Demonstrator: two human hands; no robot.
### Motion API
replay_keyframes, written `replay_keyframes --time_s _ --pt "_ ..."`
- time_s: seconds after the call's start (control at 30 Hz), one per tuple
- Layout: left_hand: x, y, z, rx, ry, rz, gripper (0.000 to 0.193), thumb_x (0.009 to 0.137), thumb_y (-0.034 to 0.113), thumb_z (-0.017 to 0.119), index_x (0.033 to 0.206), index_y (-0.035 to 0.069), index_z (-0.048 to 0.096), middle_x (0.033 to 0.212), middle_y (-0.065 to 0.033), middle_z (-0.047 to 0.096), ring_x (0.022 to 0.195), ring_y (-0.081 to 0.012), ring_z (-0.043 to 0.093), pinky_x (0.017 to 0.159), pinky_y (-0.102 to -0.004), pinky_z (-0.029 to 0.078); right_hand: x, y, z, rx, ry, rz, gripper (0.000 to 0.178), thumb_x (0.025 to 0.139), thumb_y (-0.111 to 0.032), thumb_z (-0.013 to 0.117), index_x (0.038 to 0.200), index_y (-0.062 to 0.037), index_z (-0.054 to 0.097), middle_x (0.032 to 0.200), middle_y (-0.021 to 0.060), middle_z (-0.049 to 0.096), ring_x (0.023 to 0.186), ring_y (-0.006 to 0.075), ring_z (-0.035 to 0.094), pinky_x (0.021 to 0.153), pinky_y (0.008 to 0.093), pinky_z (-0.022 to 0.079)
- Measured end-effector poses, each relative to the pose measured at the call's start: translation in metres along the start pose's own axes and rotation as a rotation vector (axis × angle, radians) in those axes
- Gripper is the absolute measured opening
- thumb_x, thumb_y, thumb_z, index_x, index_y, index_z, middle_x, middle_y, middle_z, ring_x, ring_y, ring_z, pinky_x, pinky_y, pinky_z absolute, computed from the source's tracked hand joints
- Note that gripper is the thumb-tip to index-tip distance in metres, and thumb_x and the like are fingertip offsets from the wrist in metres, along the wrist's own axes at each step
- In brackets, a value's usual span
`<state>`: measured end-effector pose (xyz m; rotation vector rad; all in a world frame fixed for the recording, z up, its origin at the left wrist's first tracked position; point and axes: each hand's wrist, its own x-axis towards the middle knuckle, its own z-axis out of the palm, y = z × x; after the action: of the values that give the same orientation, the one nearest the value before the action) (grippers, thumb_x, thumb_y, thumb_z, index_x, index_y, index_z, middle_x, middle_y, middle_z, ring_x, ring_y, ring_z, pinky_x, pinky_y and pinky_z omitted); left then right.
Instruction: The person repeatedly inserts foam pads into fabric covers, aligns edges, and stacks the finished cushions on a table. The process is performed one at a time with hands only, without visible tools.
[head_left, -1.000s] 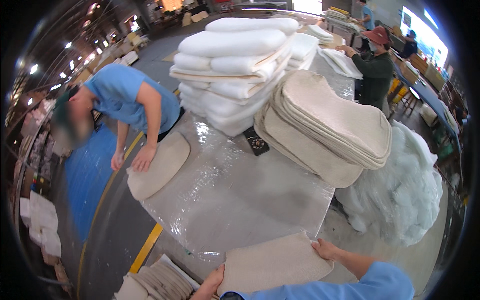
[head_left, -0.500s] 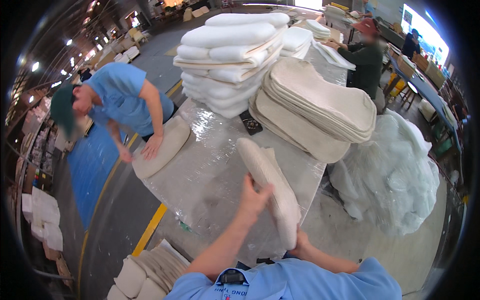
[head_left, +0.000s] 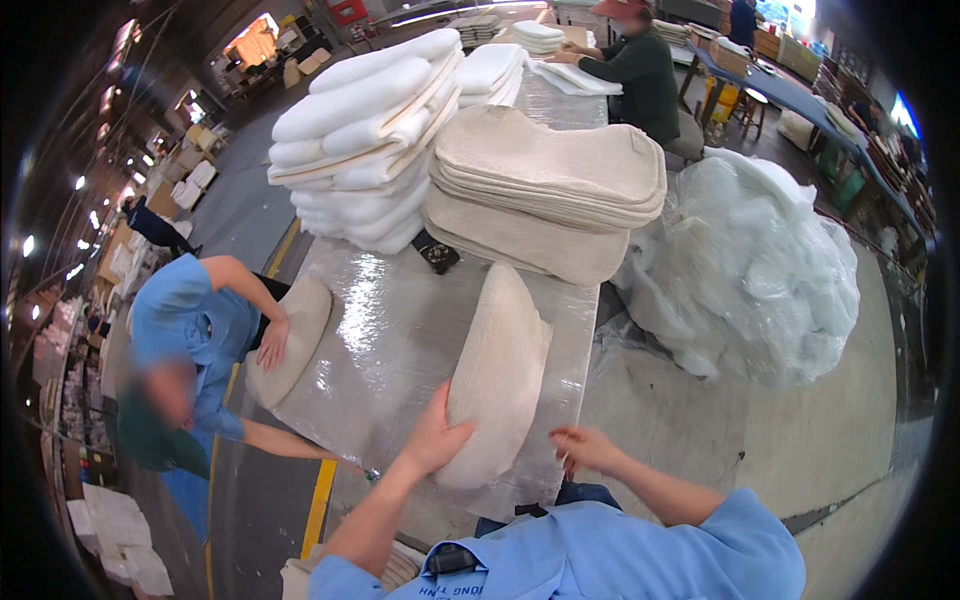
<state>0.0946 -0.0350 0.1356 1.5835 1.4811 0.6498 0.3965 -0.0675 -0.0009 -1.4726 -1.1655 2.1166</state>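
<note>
On the plastic-wrapped table (head_left: 400,340), a beige fabric-covered cushion (head_left: 497,370) stands tilted, its far end tapering. My left hand (head_left: 440,437) grips its near left edge, thumb on the fabric, some fingers hidden. Off the cushion's right side, near the table edge, my right hand (head_left: 585,449) has its fingers curled together; whether anything small is in them I cannot make out. Beyond the cushion lies a stack of flat beige curved fabric pieces (head_left: 560,165). Beside that stack, a small dark object (head_left: 436,253) rests on the table.
Tall folded white padding (head_left: 365,130) stands at the far left of the table. A co-worker in blue (head_left: 195,310) leans over another beige cushion (head_left: 300,335). A big plastic-wrapped white bundle (head_left: 750,270) sits to the right. Another person (head_left: 640,75) works at the far end.
My right hand has come off the cushion's near end. The cushion has turned in my left hand, showing a broader side. The co-worker's one arm now reaches toward the table's near corner.
</note>
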Motion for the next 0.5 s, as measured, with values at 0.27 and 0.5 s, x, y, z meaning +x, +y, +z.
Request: replay_keyframes --time_s 0.27,0.5 --pt "-0.072 0.016 -0.053 0.570 -0.508 0.278 0.085 0.073 0.005 0.073 0.152 0.005 0.042 0.143 -0.0230 0.057 0.127 -0.0436 0.057 0.109 -0.0486 0.046 -0.038 -0.085 -0.048 0.567 0.300 -0.140 0.068 0.103 -0.051 0.056 0.159 -0.0176 0.038 0.135 0.0079 0.058 0.119 0.0214 0.059 0.092 0.0430 0.055" --pt "-0.084 -0.049 -0.024 0.430 -0.612 0.378 0.079 0.072 0.008 0.075 0.147 0.006 0.050 0.145 -0.0190 0.056 0.128 -0.0379 0.058 0.109 -0.0465 0.047 -0.070 -0.048 0.000 0.425 0.572 0.091 0.048 0.096 -0.029 0.059 0.142 -0.0133 0.055 0.128 0.0063 0.062 0.114 0.0189 0.060 0.088 0.0377 0.051"
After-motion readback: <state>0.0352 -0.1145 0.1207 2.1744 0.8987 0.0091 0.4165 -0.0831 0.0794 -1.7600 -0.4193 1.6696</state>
